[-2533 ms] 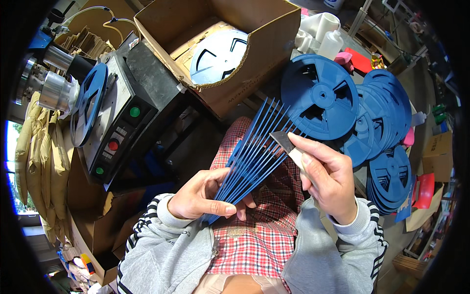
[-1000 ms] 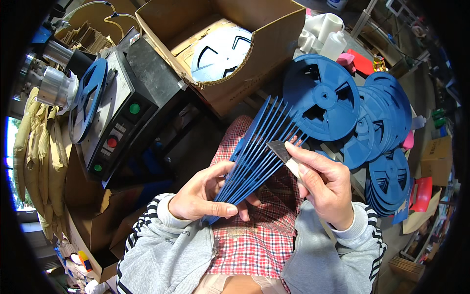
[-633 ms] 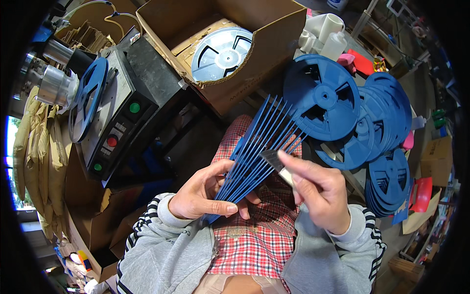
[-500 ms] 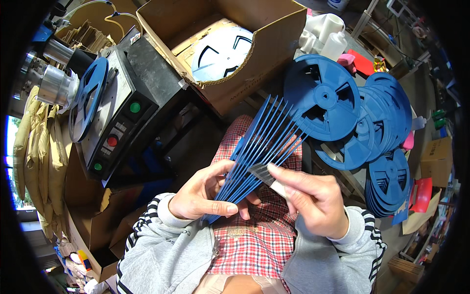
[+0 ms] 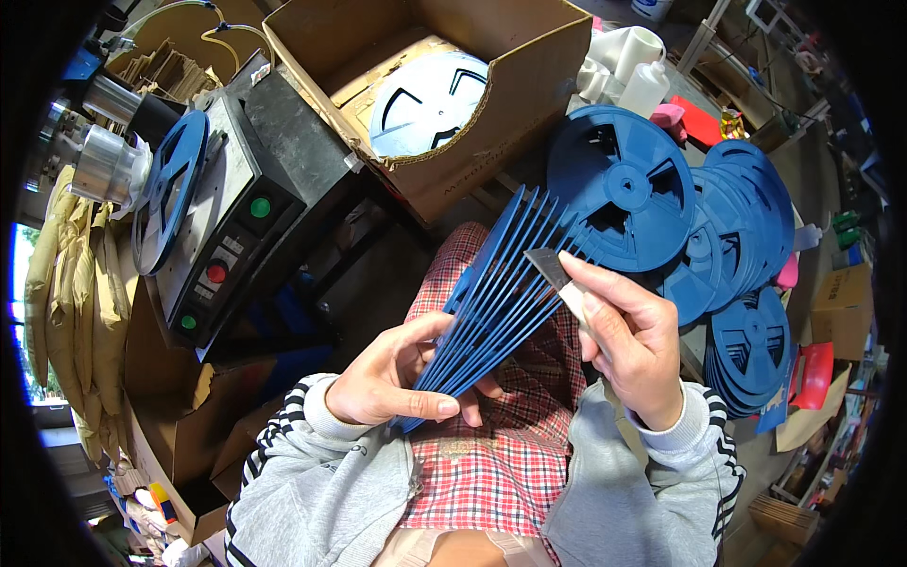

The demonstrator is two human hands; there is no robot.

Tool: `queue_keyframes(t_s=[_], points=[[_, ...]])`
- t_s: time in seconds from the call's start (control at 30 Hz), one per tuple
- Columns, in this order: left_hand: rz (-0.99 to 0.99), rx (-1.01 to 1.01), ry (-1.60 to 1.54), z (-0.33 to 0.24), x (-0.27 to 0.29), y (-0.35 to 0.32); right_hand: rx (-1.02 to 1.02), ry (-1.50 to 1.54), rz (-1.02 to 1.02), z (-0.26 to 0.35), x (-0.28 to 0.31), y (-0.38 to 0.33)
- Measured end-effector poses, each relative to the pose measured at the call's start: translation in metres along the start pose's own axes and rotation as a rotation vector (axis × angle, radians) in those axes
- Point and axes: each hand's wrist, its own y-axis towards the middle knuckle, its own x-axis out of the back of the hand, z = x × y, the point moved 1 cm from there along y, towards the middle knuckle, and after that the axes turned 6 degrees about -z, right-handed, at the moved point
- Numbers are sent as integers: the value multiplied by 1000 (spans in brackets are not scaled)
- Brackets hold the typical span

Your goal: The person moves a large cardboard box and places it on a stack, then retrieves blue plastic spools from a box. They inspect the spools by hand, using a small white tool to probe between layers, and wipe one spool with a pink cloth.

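Observation:
A fan of several thin blue plastic reel discs stands edge-on over my lap. My left hand grips their lower ends, with the thumb across the near side and fingertips showing beyond. At the upper right edges of the fan, my right hand pinches a blade with a pale handle. Its dark, flat, slanted end points up and left, close to the disc edges; I cannot tell whether it touches them.
Right of the fan lie a large blue reel and stacked blue reels. Ahead, a cardboard box holds white reels. To the left stands a machine with green and red buttons and a blue reel mounted on it.
My right hand has moved up and to the right with the blade, out from lower among the discs. The left hand keeps its place, and the discs' upper ends have shifted slightly.

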Motion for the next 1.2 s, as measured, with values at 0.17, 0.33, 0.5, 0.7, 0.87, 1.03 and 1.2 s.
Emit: queue_keyframes(t_s=[0.17, 0.33, 0.5, 0.7, 0.87, 1.03, 1.2], points=[[-14, 7, -19, 0, -1, 0, 102, -22, 22, 1, -5, -3], [-12, 4, -4, -1, -2, -1, 103, -77, 36, 8, -8, -4], [3, 7, -6, -1, -1, -1, 111, -82, 47, 11, -9, -7], [22, 9, 4, -1, 1, -1, 170, -140, 53, 8, -11, -9], [-17, 0, 21, 0, 0, 0, 237, -141, 165, 6, -16, -17], [9, -4, -2, -1, -1, -1, 113, -52, 27, 10, -11, -3], [-10, -1, -6, 0, -2, -2, -40, 92, -31, -3, -4, 7]])
